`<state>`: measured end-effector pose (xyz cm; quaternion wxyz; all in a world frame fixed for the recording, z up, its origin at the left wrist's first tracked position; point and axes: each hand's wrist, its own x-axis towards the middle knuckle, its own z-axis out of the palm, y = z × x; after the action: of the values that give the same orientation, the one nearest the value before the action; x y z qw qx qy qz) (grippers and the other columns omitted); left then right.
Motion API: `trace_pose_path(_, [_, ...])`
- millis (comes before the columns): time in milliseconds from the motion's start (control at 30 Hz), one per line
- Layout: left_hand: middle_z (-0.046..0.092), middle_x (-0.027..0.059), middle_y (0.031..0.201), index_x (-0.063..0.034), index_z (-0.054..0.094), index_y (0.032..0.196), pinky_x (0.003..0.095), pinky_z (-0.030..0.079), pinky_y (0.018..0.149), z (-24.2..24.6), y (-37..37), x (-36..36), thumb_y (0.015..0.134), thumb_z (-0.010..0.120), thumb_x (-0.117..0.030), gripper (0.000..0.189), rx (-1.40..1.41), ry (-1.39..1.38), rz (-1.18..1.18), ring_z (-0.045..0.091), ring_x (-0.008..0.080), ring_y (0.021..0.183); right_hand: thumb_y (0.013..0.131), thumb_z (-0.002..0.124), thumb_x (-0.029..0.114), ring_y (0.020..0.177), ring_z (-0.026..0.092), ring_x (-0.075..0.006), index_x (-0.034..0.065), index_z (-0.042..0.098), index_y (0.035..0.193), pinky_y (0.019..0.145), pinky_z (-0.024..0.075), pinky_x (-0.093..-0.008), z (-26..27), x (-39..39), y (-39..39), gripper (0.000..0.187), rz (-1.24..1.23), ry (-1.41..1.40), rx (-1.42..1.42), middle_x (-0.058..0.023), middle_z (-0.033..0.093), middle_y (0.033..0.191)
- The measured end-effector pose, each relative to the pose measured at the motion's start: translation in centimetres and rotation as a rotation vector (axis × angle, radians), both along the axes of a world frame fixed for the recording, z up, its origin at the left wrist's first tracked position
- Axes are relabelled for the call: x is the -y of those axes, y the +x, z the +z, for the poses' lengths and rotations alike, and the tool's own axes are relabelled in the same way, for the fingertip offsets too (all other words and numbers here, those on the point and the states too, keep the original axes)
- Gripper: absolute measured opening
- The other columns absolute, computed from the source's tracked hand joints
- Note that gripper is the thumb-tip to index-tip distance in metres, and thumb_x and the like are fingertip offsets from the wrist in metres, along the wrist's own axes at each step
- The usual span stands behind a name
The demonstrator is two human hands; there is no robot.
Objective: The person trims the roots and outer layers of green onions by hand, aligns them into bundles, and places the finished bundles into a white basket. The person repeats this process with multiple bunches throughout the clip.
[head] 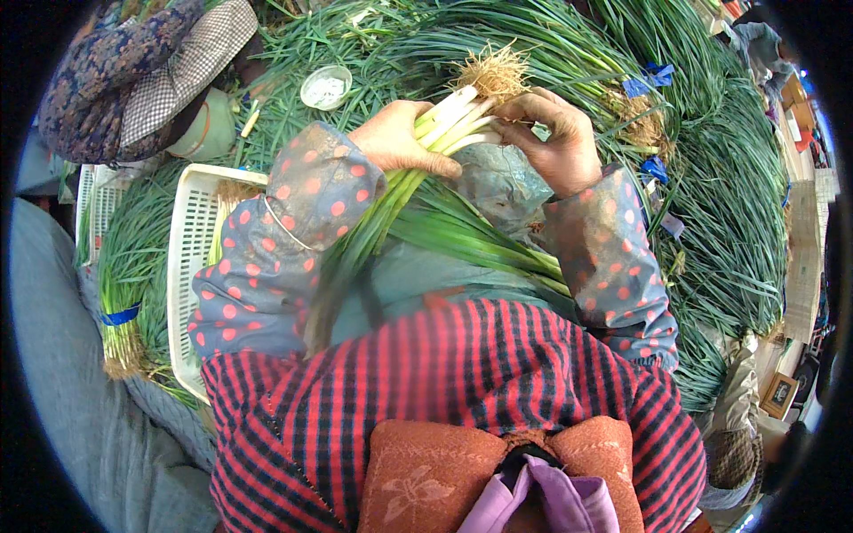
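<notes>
My left hand is wrapped around the pale stems of a small bunch of green garlic, with the thumb across the front. The tangled tan roots point up and away from me. Its leaves hang down past my left sleeve towards my lap. My right hand has thumb and forefinger curled at the white stem ends just below the roots, pinching a stalk there. Beneath the hands, a crumpled translucent plastic bag is partly hidden. More loose green stalks lie across my lap, below the right forearm.
A white slatted plastic basket holding stalks stands left. Blue-taped bundles lie beyond it; large leafy heaps fill the right. A small round tub sits among scattered leaves. Another person in a patterned hat is at upper left.
</notes>
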<state>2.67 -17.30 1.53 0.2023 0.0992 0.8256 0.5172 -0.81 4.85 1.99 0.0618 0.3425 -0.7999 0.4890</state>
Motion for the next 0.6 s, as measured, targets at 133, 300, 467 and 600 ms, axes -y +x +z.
trace_pose_path(133, [0.060, 0.0059, 0.093, 0.0016, 0.054, 0.105, 0.0288, 0.046, 0.078, -0.8, 0.0, -0.1, 0.059, 0.081, -0.021, 0.058, 0.036, 0.096, -0.002, 0.056, 0.0133, 0.083, 0.065, 0.067, 0.011, 0.074, 0.058, -0.0291, 0.0136, 0.064, 0.084, 0.062, 0.0465, -0.0366, -0.6, 1.1, -1.4, 0.020, -0.019, 0.217, -0.497, -0.0079, 0.059, 0.081])
trace_pose_path(300, [0.060, 0.0051, 0.085, 0.0005, 0.054, 0.101, 0.0286, 0.050, 0.065, 1.0, -0.7, 1.9, 0.063, 0.077, -0.013, 0.047, 0.043, 0.082, 0.115, 0.059, 0.0136, 0.072, 0.076, 0.069, 0.022, 0.090, 0.059, -0.0188, 0.0035, 0.062, 0.105, 0.080, 0.0466, -0.0317, 4.7, 1.7, -3.4, 0.034, 0.062, -0.116, -0.193, -0.0105, 0.061, 0.103])
trace_pose_path(467, [0.059, 0.0069, 0.083, 0.0007, 0.053, 0.103, 0.0303, 0.051, 0.060, 4.5, -1.3, 3.0, 0.059, 0.076, -0.006, 0.051, 0.052, 0.273, 0.044, 0.060, 0.0166, 0.069, 0.075, 0.064, 0.021, 0.093, 0.057, -0.0267, 0.0055, 0.060, 0.105, 0.082, 0.0454, -0.0359, 7.7, 6.6, -3.3, 0.034, 0.102, -0.131, -0.411, -0.0132, 0.059, 0.103])
trace_pose_path(600, [0.057, 0.0104, 0.092, -0.0011, 0.038, 0.121, 0.0329, 0.050, 0.067, 5.5, 0.4, 3.1, 0.053, 0.076, 0.001, 0.078, -0.174, 0.249, 0.197, 0.060, 0.0220, 0.077, 0.077, 0.062, 0.022, 0.074, 0.059, -0.0249, 0.0102, 0.067, 0.083, 0.065, 0.0486, -0.0336, 4.6, 11.3, -2.5, 0.014, 0.080, -0.124, -0.655, -0.0061, 0.062, 0.083])
